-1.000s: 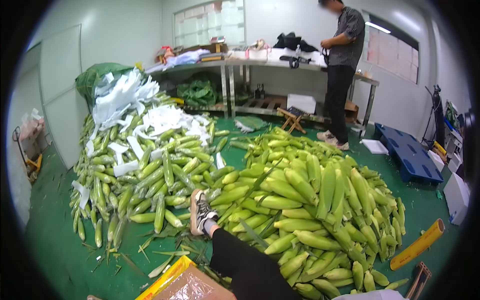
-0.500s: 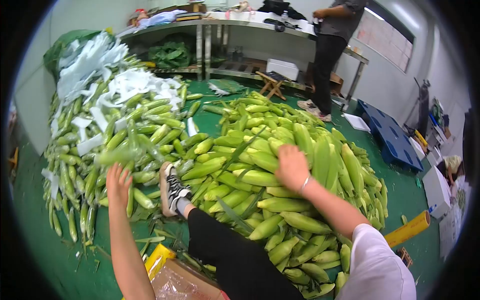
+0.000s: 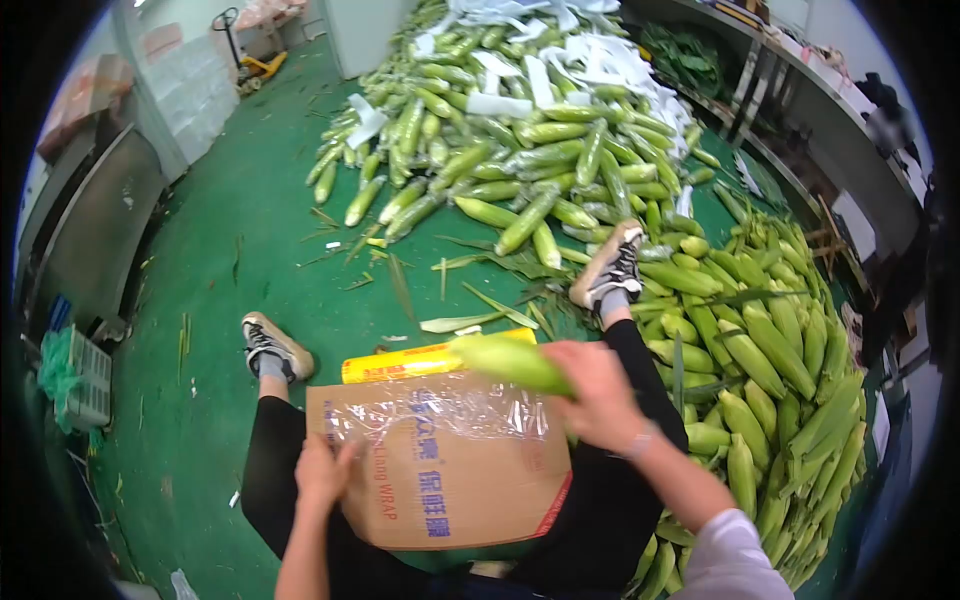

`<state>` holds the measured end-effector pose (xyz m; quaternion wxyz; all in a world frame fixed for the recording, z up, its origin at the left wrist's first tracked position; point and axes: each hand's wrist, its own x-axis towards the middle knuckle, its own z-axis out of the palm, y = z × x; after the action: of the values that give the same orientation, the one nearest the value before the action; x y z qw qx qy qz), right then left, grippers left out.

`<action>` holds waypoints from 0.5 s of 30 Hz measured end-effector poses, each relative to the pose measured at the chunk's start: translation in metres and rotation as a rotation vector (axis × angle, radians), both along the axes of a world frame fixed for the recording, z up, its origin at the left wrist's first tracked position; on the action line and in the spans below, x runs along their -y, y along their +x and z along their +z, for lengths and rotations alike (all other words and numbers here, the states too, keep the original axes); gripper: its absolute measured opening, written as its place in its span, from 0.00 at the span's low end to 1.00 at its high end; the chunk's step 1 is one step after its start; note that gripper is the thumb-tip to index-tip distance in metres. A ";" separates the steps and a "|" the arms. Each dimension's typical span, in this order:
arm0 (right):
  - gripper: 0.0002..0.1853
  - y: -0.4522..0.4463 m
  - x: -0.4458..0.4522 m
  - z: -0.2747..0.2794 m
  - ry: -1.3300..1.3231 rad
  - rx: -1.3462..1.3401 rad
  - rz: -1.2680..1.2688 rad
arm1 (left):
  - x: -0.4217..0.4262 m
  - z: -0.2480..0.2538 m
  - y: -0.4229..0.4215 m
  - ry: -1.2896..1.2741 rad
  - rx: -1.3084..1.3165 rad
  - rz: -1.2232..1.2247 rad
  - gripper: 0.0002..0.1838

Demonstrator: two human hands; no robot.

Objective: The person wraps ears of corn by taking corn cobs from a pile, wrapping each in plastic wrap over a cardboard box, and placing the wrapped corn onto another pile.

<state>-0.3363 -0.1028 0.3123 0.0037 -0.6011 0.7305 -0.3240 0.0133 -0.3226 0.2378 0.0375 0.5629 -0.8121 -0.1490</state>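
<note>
My right hand [image 3: 595, 395] is closed around the lower end of an ear of corn [image 3: 515, 363], green-husked and blurred by motion, held above the right part of a cardboard box [image 3: 440, 510]. The printed box lies across my lap. Clear cling film [image 3: 460, 410] stretches over its upper part, wrinkled and shiny. At the box's left edge, my left hand [image 3: 322, 472] has its fingers and thumb closed at the film's end. Just beyond the box lies a yellow roll [image 3: 400, 364], from which the film seems to come.
On the right rises a heap of unwrapped corn [image 3: 770, 370]. Ahead, a pile of film-wrapped corn [image 3: 520, 150] has white strips [image 3: 610, 65] on it. Husk leaves [image 3: 460, 322] litter the green floor. A metal table [image 3: 790, 60] stands far right, a pallet jack [image 3: 255, 65] far left.
The view has swung left and down. My right hand has lifted an ear of corn from the heap to the box. My left hand has come back from the wrapped pile to the film.
</note>
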 end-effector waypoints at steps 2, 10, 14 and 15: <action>0.34 0.033 0.062 -0.038 -0.044 0.042 0.152 | -0.017 -0.006 -0.021 -0.051 0.130 -0.081 0.23; 0.36 0.083 0.087 -0.071 0.127 -0.051 0.459 | 0.017 0.016 0.000 0.877 -1.579 0.278 0.07; 0.34 0.095 0.103 -0.058 0.244 0.075 0.713 | 0.018 0.023 -0.063 0.453 -1.285 -0.066 0.10; 0.34 0.100 0.094 -0.056 0.258 0.113 0.657 | 0.017 0.012 -0.067 0.516 -1.339 -0.027 0.12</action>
<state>-0.2366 -0.1965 0.2565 0.2242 -0.7796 0.5318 -0.2432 -0.0542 -0.3399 0.2502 0.3914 0.3314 -0.5606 -0.6502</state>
